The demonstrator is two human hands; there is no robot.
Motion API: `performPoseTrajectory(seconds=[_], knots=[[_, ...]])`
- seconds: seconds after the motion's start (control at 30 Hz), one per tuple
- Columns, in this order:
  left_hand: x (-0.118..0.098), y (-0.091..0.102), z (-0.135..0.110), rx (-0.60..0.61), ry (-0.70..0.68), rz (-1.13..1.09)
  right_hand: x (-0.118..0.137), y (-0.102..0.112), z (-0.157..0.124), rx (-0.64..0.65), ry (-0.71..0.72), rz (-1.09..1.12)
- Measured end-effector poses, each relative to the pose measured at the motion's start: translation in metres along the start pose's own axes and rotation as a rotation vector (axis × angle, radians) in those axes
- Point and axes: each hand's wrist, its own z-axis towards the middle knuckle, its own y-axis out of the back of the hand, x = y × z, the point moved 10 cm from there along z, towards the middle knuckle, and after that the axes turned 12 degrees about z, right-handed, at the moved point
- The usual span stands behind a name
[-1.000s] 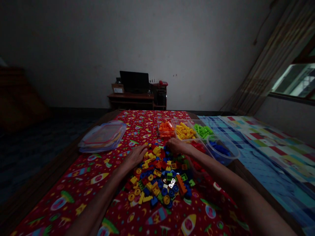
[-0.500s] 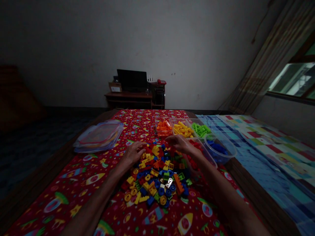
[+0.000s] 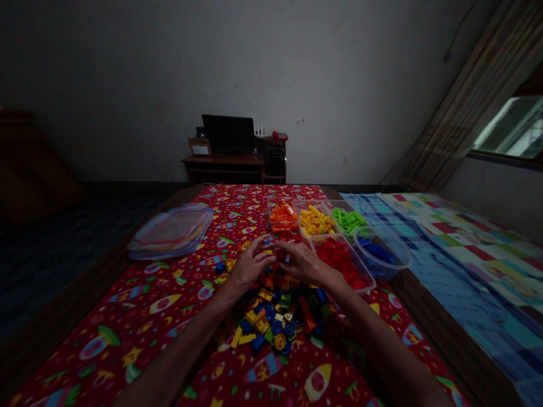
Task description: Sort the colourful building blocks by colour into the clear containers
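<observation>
My left hand is over the far part of a mixed pile of toy building bricks, its fingers curved and apart. Facing it, my right hand reaches in from the right, fingers stretched leftward and thumb apart below. The fingertips of the two hands nearly meet, and bricks show beneath and between them. I see no brick gripped in either hand, though the hands cover part of the pile. Yellow, blue, orange and green pieces lie nearest me, with small wheels among them.
Right of the pile stand clear tubs of sorted bricks: orange, yellow, green, red and blue. Stacked plastic lids lie at left on the red patterned cloth. A blue checked bed adjoins at right.
Both hands have moved inward over the pile, the left going right and the right going left, so they now almost touch. The red bricks' tub is less covered by my right arm.
</observation>
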Motion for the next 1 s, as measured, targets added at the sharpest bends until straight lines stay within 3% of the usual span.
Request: performPoseTrajectory(seconds=[0.13, 0.27, 0.47, 0.7, 0.83, 1.0], knots=[[0.009, -0.002, -0.001, 0.012, 0.087, -0.049, 0.011, -0.01, -0.003, 0.082, 0.041, -0.005], [0.004, 0.0, -0.002, 0.008, 0.066, -0.005, 0.001, -0.003, -0.003, 0.041, 0.001, -0.079], [-0.006, -0.005, -0.002, 0.079, -0.076, 0.258, -0.003, -0.002, -0.005, 0.08, -0.068, -0.147], [-0.023, 0.013, -0.003, -0.038, -0.277, 0.693, -0.018, 0.014, -0.015, 0.138, -0.276, -0.403], [-0.02, 0.008, -0.004, 0.031, -0.304, 0.839, -0.03, 0.015, -0.02, 0.196, -0.388, -0.482], [-0.007, -0.002, -0.006, 0.155, -0.344, 0.94, -0.036, -0.004, -0.023, 0.243, -0.316, -0.485]])
